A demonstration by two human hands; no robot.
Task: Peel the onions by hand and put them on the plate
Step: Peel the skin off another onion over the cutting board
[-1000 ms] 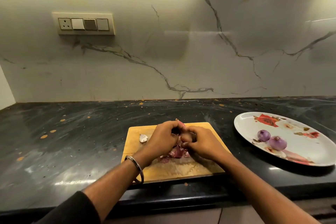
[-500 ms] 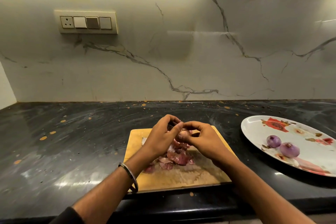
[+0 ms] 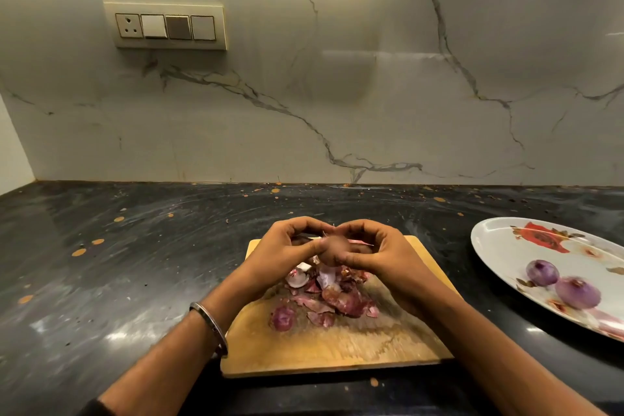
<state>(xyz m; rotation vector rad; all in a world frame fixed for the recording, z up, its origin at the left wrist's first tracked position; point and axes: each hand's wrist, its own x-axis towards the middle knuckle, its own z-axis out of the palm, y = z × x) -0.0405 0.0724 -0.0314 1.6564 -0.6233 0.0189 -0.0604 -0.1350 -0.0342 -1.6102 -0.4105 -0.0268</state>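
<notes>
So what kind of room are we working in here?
Most likely a home kitchen: a dark stone countertop under a marble-look backsplash, a wooden cutting board strewn with onion peels, and a wall switch panel.

Both forearms reach forward and meet in the middle. The left hand [image 3: 287, 252] and the right hand [image 3: 378, 255] face each other with fingers curled, fingertips nearly touching, together pinching one onion [image 3: 332, 248] between thumbs and fingers. A metal bangle [image 3: 209, 326] circles the left wrist.
</notes>
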